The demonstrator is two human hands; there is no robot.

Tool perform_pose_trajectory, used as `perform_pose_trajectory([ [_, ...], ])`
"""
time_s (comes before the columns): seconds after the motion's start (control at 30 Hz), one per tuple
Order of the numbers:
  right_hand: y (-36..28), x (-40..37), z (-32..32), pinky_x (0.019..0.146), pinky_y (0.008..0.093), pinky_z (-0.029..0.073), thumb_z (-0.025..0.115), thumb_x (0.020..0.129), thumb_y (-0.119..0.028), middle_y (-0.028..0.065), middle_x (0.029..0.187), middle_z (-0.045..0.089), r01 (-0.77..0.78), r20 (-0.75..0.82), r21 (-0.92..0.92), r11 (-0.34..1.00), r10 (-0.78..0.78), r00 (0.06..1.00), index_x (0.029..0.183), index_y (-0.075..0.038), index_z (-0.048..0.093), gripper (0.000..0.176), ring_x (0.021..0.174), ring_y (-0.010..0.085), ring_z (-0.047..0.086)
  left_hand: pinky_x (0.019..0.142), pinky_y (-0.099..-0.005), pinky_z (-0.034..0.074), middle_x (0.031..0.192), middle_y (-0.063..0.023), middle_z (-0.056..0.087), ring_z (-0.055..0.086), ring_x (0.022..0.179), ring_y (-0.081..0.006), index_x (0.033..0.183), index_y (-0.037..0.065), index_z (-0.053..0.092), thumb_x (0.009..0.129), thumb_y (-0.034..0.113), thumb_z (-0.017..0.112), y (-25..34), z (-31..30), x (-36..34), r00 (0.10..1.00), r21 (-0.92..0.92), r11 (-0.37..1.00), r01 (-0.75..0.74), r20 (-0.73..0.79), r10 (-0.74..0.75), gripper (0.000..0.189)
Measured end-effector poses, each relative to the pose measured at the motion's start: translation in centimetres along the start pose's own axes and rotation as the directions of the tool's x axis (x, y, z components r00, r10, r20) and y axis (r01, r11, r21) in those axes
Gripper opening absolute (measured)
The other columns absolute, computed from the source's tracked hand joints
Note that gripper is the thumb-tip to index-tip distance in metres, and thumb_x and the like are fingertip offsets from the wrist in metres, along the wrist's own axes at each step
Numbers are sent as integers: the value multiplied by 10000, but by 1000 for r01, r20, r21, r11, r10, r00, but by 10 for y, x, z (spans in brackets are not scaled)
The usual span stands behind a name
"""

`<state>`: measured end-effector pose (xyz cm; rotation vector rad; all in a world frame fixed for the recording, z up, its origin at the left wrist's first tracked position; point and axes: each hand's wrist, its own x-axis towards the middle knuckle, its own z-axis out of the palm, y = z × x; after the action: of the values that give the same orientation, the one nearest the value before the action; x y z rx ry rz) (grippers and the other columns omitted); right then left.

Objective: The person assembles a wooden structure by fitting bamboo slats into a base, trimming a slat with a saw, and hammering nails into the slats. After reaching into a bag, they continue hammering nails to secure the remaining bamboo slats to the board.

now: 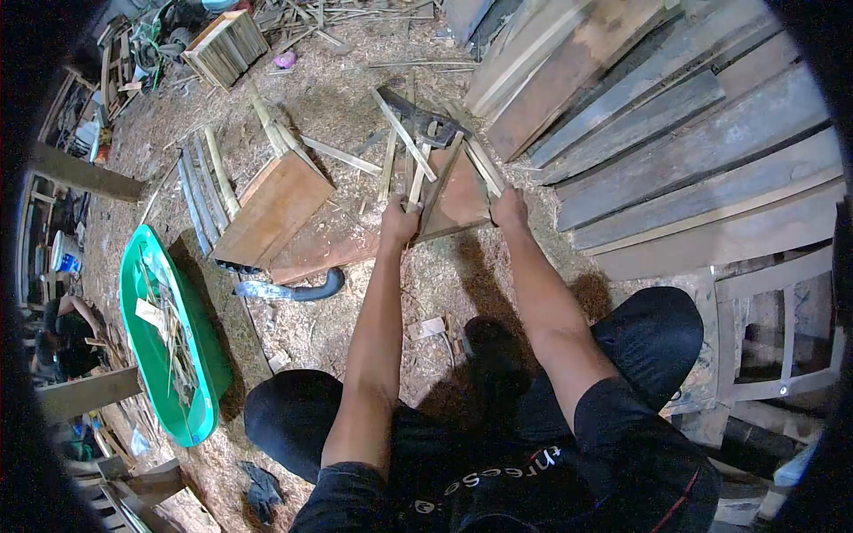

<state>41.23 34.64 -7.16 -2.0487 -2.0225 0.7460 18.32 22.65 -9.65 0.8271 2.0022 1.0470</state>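
My left hand (400, 220) is closed around the near end of a thin wooden strip (419, 182). To the right, my right hand (509, 210) grips the near ends of pale wooden strips (484, 166). Between the hands lies a flat reddish-brown board (458, 197), with more strips across it. A handsaw with a dark handle (440, 133) rests beyond the hands, partly under strips. Left of my left hand is a wooden block (274, 209), with a curved dark-handled tool (298, 286) just in front of it.
A green tub (200, 382) holding wood scraps stands at the left. Long planks (684, 169) lie along the right. A slatted wooden crate (225, 51) sits at the upper left. Another person's arm (82, 311) shows at the far left. Shavings cover the ground.
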Motion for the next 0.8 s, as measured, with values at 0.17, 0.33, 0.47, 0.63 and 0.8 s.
perform_pose_trajectory([
  [0.17,-2,-18,-6,951,486,478,632,903,-309,264,1269,526,59,-43,26,998,-58,997,1253,-5,544,472,1103,445,578,817,-438,529,920,-272,693,684,932,-400,1064,-16,683,816,270,664,4,-9,-1,1000,42,999,-22,-20,23,380],
  [0.33,-15,-40,-24,882,510,498,629,901,-261,206,1199,542,99,-196,-12,995,-99,976,1172,7,549,389,1034,440,603,730,-431,543,827,-238,703,708,810,-360,1078,3,687,846,255,629,31,-31,-20,999,84,995,-49,-7,49,348],
  [0.47,-18,-35,-22,862,521,513,638,888,-211,269,1225,503,99,-390,130,987,-41,920,1182,31,536,394,993,474,606,579,-372,528,724,-173,691,689,621,-237,1086,3,682,904,233,598,52,-53,-40,994,133,986,-102,43,97,305],
  [0.63,-29,-10,1,819,516,490,656,891,-271,280,1064,595,405,-479,176,897,-282,831,1135,17,604,381,884,471,608,625,-393,538,752,-192,698,700,671,-273,1048,15,701,904,277,619,13,-53,-29,990,-48,995,90,112,-84,310],
  [0.8,-90,-55,-10,892,473,478,687,859,-325,282,991,656,360,-225,429,828,-288,931,1055,54,645,429,960,439,614,777,-447,533,903,-246,702,690,877,-387,1062,24,704,906,342,612,6,-68,-43,980,227,972,-56,-172,97,366],
])
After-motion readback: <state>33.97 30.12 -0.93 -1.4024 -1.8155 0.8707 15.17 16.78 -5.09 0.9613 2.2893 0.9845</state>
